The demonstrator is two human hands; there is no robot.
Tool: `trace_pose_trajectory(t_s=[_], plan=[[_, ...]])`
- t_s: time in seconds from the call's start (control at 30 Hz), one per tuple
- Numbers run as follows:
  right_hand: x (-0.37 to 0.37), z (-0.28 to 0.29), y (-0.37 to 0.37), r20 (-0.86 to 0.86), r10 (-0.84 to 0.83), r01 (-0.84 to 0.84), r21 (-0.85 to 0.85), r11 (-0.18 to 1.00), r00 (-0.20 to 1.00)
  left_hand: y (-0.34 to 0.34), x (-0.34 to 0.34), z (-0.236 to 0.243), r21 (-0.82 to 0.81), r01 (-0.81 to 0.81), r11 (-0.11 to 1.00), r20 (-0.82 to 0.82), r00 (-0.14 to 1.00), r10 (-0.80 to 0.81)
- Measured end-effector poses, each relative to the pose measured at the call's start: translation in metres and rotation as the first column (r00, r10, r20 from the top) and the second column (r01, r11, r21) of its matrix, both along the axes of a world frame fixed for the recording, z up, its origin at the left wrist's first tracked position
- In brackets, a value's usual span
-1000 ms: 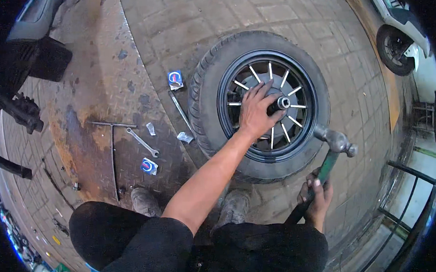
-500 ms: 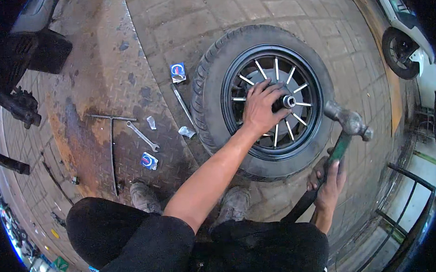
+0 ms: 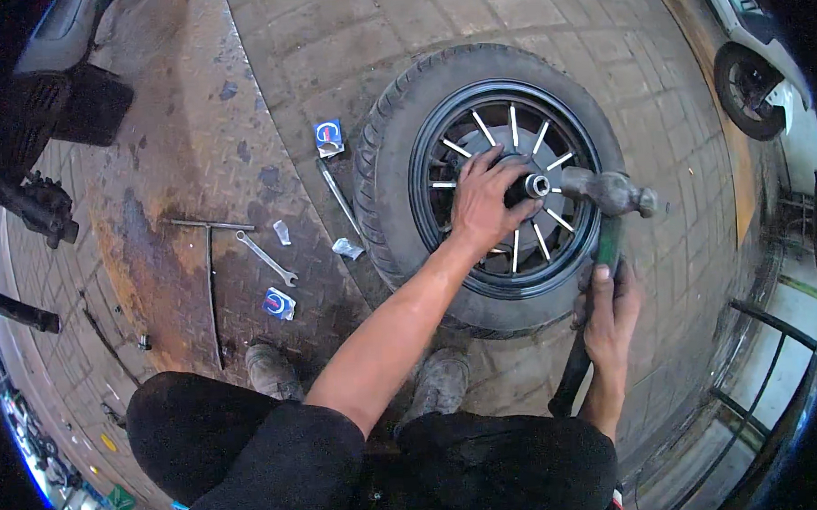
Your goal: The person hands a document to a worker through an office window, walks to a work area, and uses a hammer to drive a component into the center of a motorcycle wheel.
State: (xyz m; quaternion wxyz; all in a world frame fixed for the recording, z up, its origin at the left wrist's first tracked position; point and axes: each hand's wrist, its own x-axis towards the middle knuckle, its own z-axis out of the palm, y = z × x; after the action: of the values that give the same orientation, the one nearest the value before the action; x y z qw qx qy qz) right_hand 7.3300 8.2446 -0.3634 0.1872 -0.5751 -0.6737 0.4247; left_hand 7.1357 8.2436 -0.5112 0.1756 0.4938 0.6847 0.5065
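A wheel with a black tyre (image 3: pixel 390 192) and a black rim with light-edged spokes lies flat on the paving in front of me. Over its hub my left hand (image 3: pixel 485 202) steadies an upright socket (image 3: pixel 538 186), thumb on one side and fingers on the other. The socket's lower end is hidden. My right hand (image 3: pixel 609 312) is closed round the green and black handle of a ball-peen hammer (image 3: pixel 611 193). The hammer's head is over the right side of the rim, its flat face close to the socket; whether they touch I cannot tell.
On a rusty metal plate (image 3: pixel 174 110) lie a T-handle wrench (image 3: pixel 212 282), a combination spanner (image 3: pixel 267 259) and a small blue box (image 3: pixel 279 303). Another blue box (image 3: pixel 329 138) and a metal rod (image 3: pixel 338 196) sit beside the tyre. A vehicle wheel (image 3: pixel 748 92) stands far right.
The hammer in my right hand has swung left and slightly up, bringing its head much nearer the socket. My left hand keeps its place on the socket.
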Motion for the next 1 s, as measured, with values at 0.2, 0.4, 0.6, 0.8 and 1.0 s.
trace_pose_trajectory(t_s=[0.2, 0.4, 0.6, 0.8, 1.0], plan=[[-0.024, 0.015, 0.0, 0.061, 0.008, -0.007, -0.026, 1.0, 0.998, -0.001, 0.0, -0.002, 0.019, -0.018, 1.0, -0.012, 1.0, 0.018], [-0.017, 0.008, 0.007, 0.167, 0.063, -0.068, 0.023, 0.997, 0.984, 0.0, 0.002, -0.002, 0.035, -0.022, 0.999, -0.009, 1.0, 0.022], [-0.031, 0.017, 0.004, 0.339, 0.125, -0.189, 0.163, 0.968, 0.932, -0.002, 0.001, 0.004, 0.023, -0.016, 1.0, 0.015, 1.0, 0.016], [-0.03, 0.027, 0.015, 0.505, 0.138, -0.241, 0.144, 0.96, 0.852, -0.001, 0.0, -0.002, 0.015, -0.009, 1.0, 0.025, 1.0, 0.009], [-0.017, 0.118, 0.033, -0.201, -0.125, 0.201, 0.423, 0.883, 0.972, -0.001, -0.002, -0.006, -0.011, -0.03, 0.999, 0.036, 0.999, 0.03]])
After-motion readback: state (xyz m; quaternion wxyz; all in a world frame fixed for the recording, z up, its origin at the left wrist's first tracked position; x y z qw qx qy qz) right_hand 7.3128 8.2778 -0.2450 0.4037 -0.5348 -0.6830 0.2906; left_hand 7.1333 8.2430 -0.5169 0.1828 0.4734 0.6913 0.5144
